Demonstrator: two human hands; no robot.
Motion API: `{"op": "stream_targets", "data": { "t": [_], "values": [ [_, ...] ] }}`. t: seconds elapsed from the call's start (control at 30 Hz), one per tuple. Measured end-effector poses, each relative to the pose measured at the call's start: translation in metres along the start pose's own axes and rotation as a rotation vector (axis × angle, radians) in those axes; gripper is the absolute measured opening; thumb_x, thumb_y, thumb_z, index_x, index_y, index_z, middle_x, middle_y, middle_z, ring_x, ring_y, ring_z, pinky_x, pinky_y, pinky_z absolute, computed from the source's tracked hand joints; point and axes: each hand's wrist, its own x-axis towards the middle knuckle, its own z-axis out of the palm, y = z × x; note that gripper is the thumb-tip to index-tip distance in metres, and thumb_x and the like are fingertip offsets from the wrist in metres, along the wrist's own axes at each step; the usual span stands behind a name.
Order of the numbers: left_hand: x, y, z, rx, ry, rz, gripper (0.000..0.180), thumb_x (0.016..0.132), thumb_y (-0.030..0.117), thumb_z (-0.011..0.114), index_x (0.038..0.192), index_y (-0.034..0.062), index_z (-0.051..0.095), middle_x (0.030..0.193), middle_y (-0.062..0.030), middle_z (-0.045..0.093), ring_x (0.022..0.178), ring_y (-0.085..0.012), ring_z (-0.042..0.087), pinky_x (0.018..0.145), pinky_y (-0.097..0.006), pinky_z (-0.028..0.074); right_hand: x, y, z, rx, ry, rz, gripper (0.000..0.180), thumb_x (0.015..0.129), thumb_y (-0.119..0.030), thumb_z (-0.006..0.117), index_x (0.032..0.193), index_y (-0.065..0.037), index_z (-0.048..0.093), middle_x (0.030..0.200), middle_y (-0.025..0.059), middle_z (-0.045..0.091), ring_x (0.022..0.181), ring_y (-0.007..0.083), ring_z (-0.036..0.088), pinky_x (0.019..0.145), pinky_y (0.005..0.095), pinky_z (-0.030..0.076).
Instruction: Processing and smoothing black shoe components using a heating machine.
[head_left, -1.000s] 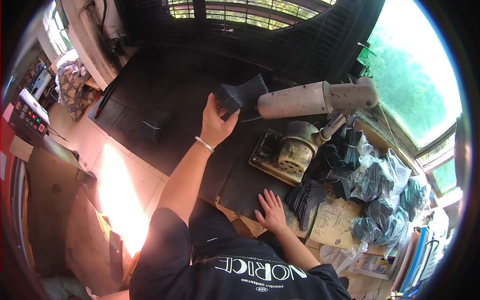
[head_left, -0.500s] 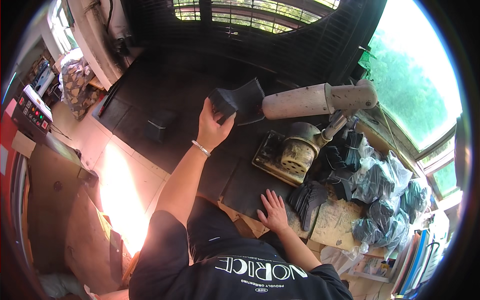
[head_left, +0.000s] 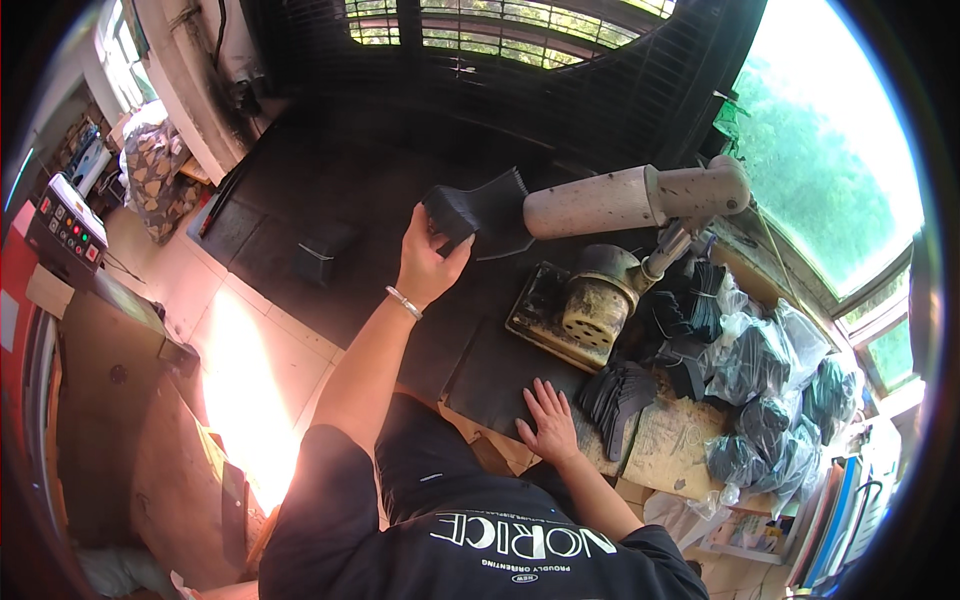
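Observation:
My left hand is closed round a stack of thin black curved pieces, raised over the black worktable. The stack fans out at its right side, close to the blunt end of a speckled pale cylinder; whether they touch I cannot tell. That cylinder sits on a jointed arm above a dirty metal machine. At the table's near edge, my right hand rests palm down with fingers spread, holding nothing. A fanned pile of similar black pieces lies to its right.
A small tied black bundle lies on the table at left. Clear plastic bags of dark pieces crowd the right side, beside tied black stacks. Cardboard and a control box with lit buttons stand at far left.
My left hand and the black stack have dipped slightly beside the pale cylinder's end. My right hand stays flat on the table.

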Motion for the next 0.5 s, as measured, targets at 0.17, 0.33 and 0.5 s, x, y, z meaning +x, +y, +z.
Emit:
{"op": "stream_targets", "data": {
  "t": [0.17,0.33,0.5],
  "values": [
    [0.006,-0.007,0.015,-0.049,0.002,-0.026,0.042,0.081,-0.005,0.069,0.117,-0.0005,0.048,0.109,-0.0093,0.06,0.1,-0.0153,0.063,0.086,-0.028,0.053,-0.001,0.002,0.0,-0.001,0.0,0.007,0.063,0.088,-0.039,0.059,0.142,-0.009,0.046,0.154,0.0158,0.034,0.142,0.0335,0.03,0.116,0.049,0.024],
    [0.011,-0.019,0.027,-0.113,0.008,-0.043,0.041,0.081,-0.005,0.068,0.117,-0.001,0.048,0.11,-0.0099,0.059,0.101,-0.0159,0.063,0.086,-0.028,0.054,-0.001,0.002,0.001,-0.011,0.013,-0.012,0.063,0.088,-0.039,0.06,0.141,-0.009,0.046,0.153,0.0159,0.035,0.142,0.0338,0.031,0.115,0.0488,0.025],
    [0.014,-0.028,0.042,-0.238,-0.009,-0.067,0.044,0.083,-0.006,0.066,0.12,-0.001,0.044,0.111,-0.0105,0.058,0.103,-0.0161,0.063,0.088,-0.028,0.052,-0.001,0.002,0.001,-0.006,0.02,-0.009,0.062,0.088,-0.039,0.06,0.141,-0.01,0.047,0.153,0.0161,0.035,0.141,0.0342,0.033,0.115,0.0489,0.025]
  ]
}}
